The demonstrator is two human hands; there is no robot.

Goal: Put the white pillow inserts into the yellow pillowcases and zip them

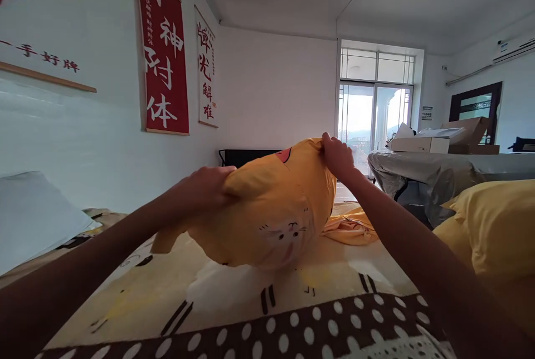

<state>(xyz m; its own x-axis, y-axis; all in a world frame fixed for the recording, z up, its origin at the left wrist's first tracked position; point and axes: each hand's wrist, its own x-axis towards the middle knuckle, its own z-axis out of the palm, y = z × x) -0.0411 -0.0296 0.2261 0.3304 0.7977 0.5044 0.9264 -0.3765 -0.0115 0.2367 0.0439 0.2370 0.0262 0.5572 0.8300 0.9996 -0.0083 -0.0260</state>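
A puffy yellow pillow (pixel 259 208) with a printed cartoon face hangs tilted just above a patterned blanket (pixel 167 292). At its left upper edge, my left hand (pixel 209 183) is closed on the fabric. My right hand (pixel 337 155) pinches the upper right corner, higher than the left one. Behind the pillow, partly covered by it, a crumpled orange-yellow cloth (pixel 351 228) lies on the blanket. Whether the pillow's underside touches the blanket is hard to tell.
A second yellow pillow (pixel 497 225) stands at the right edge. White bedding (pixel 33 214) lies at the left by the wall. Farther back, a plastic-covered table (pixel 460 165) carries opened boxes (pixel 422 144). Wall scrolls (pixel 165 52) hang at the left.
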